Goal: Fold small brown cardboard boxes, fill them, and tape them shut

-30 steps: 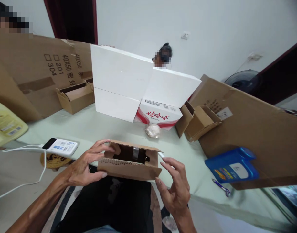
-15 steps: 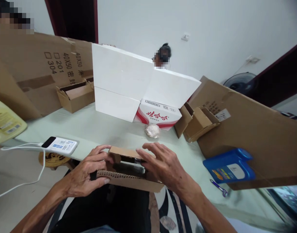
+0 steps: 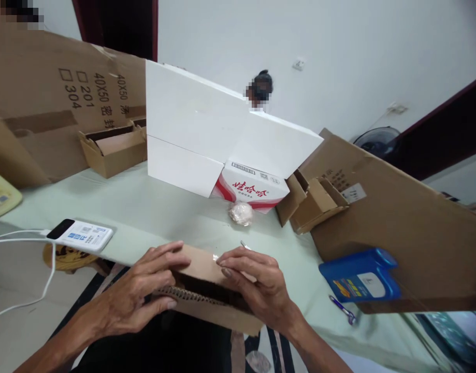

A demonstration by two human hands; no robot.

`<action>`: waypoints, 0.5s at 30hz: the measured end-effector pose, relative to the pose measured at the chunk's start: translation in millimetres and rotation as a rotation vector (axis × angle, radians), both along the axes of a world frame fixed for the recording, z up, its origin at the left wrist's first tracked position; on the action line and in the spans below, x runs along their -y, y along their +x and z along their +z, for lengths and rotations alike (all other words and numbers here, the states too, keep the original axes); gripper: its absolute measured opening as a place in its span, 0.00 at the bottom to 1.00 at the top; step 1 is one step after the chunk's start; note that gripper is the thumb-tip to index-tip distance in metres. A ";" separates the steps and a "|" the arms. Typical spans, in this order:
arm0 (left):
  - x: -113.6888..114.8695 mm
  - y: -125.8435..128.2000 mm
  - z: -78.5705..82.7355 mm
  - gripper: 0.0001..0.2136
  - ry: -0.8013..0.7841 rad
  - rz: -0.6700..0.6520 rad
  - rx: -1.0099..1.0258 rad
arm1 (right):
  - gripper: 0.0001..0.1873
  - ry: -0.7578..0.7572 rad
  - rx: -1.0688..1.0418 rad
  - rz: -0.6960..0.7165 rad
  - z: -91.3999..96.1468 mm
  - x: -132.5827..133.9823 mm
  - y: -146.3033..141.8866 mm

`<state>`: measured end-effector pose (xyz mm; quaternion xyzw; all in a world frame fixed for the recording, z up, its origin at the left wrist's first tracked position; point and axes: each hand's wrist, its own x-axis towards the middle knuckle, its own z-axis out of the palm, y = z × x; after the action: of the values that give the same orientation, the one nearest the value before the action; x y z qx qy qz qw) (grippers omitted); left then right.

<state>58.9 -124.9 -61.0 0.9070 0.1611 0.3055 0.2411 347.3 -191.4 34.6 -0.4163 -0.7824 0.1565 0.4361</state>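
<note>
Small brown cardboard box [image 3: 216, 312], at six o'clock in your view: open along its upper side, dark inside, corrugated edge exposed on the side nearest you, long axis slanting from ten to four o'clock.

Soft, fairly dim indoor light falls on my left hand [image 3: 140, 290], my right hand [image 3: 257, 282] and the tablecloth [image 3: 171, 212], its source out of view. My box [image 3: 202, 263] is dark inside; the doorway [image 3: 114, 28] is nearly black. Glints dot the wrapped bundle [image 3: 241, 213]. The picture stretches toward its edges, and coarse squares blur one head [image 3: 260, 87].
</note>
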 end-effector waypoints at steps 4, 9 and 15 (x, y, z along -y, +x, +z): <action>2.4 6.0 -9.7 0.08 0.000 -0.024 -0.070 | 0.12 -0.181 -0.307 -0.301 0.4 -17.7 32.4; 4.6 8.3 -13.8 0.08 0.002 -0.011 -0.046 | 0.19 0.002 -0.247 -0.651 -27.5 -79.7 114.3; 2.0 10.9 -8.2 0.10 0.008 0.015 -0.004 | 0.23 0.245 0.292 -0.858 -76.1 -153.3 196.6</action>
<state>69.8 -126.9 -69.2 0.9073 0.1674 0.3059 0.2350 543.9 -38.0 -41.5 -0.6653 -0.6054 -0.1916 0.3926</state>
